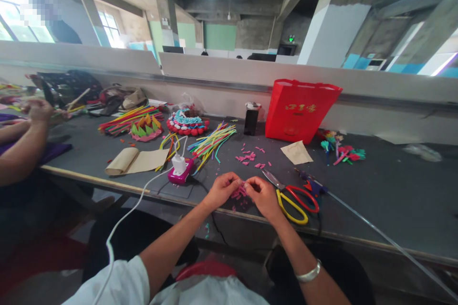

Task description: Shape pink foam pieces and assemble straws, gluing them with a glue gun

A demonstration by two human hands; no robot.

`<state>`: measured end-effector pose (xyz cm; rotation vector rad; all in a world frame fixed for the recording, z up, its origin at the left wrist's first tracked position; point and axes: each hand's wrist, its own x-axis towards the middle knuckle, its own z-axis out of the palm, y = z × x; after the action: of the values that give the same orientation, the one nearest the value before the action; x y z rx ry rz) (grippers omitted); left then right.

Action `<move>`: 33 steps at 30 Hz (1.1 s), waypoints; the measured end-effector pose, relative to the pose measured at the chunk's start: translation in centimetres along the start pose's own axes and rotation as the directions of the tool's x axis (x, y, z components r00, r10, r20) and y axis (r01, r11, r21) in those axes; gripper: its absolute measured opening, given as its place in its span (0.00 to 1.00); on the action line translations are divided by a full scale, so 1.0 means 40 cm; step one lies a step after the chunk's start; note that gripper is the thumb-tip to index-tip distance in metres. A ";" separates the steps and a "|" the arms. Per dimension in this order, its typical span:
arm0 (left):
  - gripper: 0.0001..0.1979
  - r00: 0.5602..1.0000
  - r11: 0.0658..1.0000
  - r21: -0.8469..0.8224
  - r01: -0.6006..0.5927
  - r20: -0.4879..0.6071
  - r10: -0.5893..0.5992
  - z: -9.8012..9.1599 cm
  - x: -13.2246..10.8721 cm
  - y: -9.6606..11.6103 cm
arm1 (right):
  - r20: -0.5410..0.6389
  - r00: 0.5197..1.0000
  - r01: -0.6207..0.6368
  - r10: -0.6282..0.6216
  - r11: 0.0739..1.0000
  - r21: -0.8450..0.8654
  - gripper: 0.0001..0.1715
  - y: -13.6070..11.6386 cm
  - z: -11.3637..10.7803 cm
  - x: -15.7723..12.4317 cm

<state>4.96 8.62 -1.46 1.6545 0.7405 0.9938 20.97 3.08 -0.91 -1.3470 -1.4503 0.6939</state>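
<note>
My left hand (pixel 222 191) and my right hand (pixel 264 195) meet near the table's front edge, thumbs and fingertips pinched together. Between the fingertips is a small pink piece, partly hidden by the fingers. Just below them, a small heap of short pink pieces (pixel 239 192) lies on the dark tabletop. More loose pink pieces (pixel 246 156) are scattered farther back. Close to my right hand rest scissors (pixel 294 196) with one red and one yellow handle, blades parted. Right of these lies a glue gun (pixel 313 184) with a long clear stick trailing from it.
A purple power socket (pixel 181 171) with a white plug and cable stands left of my hands. Behind are colourful stems (pixel 214 140), a paper roll (pixel 138 161), a red bag (pixel 298 110), a dark bottle (pixel 252 119) and flower-like bundles (pixel 345 151). Another person's arm (pixel 21 147) is at left.
</note>
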 end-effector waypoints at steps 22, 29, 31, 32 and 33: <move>0.19 0.986 0.975 0.175 -0.137 0.115 0.118 0.006 -0.006 0.032 | 0.113 0.989 0.106 -0.098 0.992 -0.071 0.09 -0.013 -0.025 -0.008; 0.19 0.988 0.977 0.156 -0.145 0.084 0.133 0.000 -0.014 0.029 | 0.228 0.973 0.053 -0.044 0.998 -0.034 0.10 -0.015 -0.029 -0.006; 0.19 0.993 0.988 0.109 -0.114 0.030 0.111 -0.003 -0.013 0.020 | 0.300 0.954 0.028 -0.021 0.999 -0.017 0.10 -0.014 -0.037 -0.010; 0.19 0.995 0.992 0.079 -0.095 -0.007 0.096 -0.005 -0.012 0.015 | 0.343 0.939 0.016 -0.011 1.000 -0.010 0.09 -0.015 -0.040 -0.014; 0.19 0.996 0.996 0.047 -0.078 -0.043 0.080 -0.007 -0.011 0.009 | 0.387 0.922 0.005 -0.002 1.000 -0.006 0.09 -0.016 -0.043 -0.019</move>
<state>4.51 8.27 -1.18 1.7161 0.7367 1.0799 22.21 1.85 0.04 -1.2573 -1.7662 0.9959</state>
